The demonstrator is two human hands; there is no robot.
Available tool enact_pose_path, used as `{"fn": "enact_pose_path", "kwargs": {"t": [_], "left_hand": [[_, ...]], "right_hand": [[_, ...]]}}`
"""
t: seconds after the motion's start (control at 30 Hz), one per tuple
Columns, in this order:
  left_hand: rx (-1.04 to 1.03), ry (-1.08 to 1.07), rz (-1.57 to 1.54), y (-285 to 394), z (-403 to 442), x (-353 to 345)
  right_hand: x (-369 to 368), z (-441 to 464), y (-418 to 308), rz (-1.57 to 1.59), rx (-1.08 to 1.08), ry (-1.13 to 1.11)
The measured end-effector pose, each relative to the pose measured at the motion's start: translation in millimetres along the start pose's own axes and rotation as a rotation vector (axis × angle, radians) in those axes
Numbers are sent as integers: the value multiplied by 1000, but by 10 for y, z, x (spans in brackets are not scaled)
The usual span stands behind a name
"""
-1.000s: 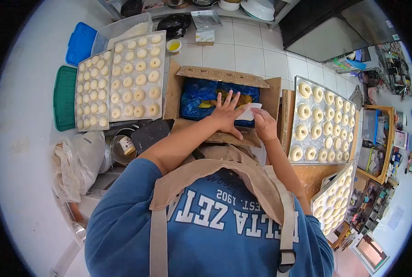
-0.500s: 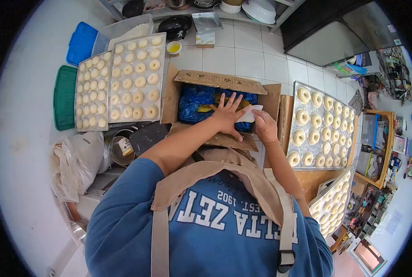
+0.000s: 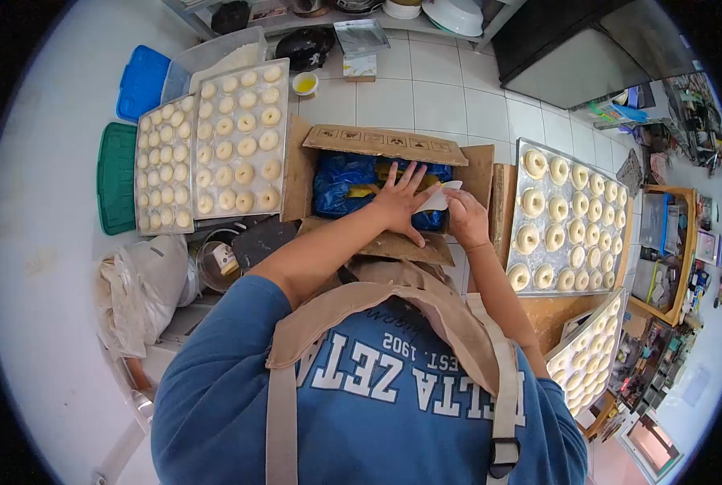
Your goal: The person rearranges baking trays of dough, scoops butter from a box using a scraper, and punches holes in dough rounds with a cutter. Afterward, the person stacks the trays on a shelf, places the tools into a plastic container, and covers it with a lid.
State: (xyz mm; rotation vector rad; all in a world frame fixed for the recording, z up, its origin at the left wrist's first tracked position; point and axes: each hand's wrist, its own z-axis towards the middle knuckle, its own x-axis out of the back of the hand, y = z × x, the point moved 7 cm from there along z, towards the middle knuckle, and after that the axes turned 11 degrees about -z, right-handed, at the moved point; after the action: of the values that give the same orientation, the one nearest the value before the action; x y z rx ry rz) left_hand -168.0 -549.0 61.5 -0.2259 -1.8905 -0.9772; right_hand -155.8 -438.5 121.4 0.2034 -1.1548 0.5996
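Note:
An open cardboard box [image 3: 397, 144] lined with a blue plastic bag [image 3: 337, 184] stands in front of me. Some yellow material [image 3: 362, 191] shows among the folds of the plastic; my hand covers part of it. My left hand [image 3: 400, 202] lies over the box opening with its fingers spread, pressing on the contents. At the box's right side, my right hand [image 3: 466, 214] grips a thin white dough scraper [image 3: 435, 202]. The scraper's blade points left toward my left hand, above the blue plastic.
Trays of shaped dough [image 3: 244, 145] stand at the left, and another tray of dough rings [image 3: 567, 222] rests on the right. A further tray [image 3: 591, 356] is below it. A small cup of yellow liquid [image 3: 304, 83] sits beyond the box, near a black bag [image 3: 306, 48].
The view has shifted slightly. Both hands keep nearly the same places, and the scraper stays in my right hand with a slightly different tilt.

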Motion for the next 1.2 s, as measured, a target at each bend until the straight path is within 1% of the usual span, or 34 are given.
{"fn": "enact_pose_path", "kwargs": {"t": [0.13,0.33,0.5,0.6,0.7,0.8,0.93,1.0,1.03,1.1,1.2], "left_hand": [[-21,15,16,10,14,3],[-21,11,11,8,39,-49],[-15,-2,15,-6,51,-79],[-34,26,0,-27,48,-93],[-3,-17,19,-73,41,-103],[41,-2,33,-187,33,-72],[174,-88,-38,-383,40,-73],[228,-104,-53,-478,31,-128],[283,-95,-125,-529,32,-149],[389,-82,-264,-643,30,-219],[501,-8,-652,-830,58,-361]], "right_hand": [[13,6,17,1,-10,21],[27,-5,31,-2,-7,-27],[11,-34,53,-14,-4,-25],[10,-30,58,-13,-12,-33],[12,1,41,-3,-18,-43],[28,23,21,-11,-14,-72],[159,16,35,-37,-63,-131],[327,50,23,-56,-107,-106],[415,72,12,-65,-129,-94],[467,76,-13,-90,-225,-175],[511,102,-105,-63,-394,-263]]}}
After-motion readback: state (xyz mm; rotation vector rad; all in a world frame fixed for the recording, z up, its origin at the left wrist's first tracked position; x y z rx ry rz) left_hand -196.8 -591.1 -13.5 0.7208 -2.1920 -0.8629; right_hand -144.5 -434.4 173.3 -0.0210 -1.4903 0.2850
